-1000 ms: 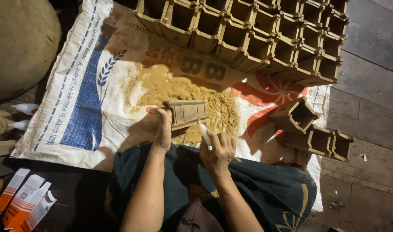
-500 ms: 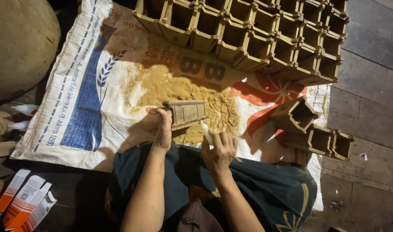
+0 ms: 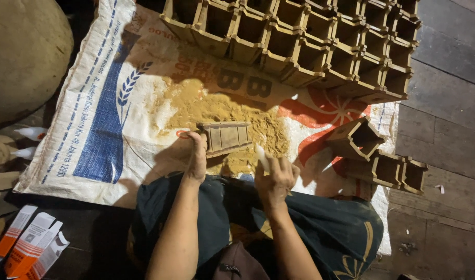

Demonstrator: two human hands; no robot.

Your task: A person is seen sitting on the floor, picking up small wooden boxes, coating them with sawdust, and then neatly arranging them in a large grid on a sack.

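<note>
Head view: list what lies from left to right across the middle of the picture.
Big round sack → woven printed bag → left hand → small wooden mould → right hand → loose wooden boxes → plank floor.

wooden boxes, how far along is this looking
Done: many open wooden boxes stacked at the top, three more at the right. In hand: the left hand steadies a wooden frame on the sawdust pile; the right hand holds a small white piece. How much is left is unclear.
</note>
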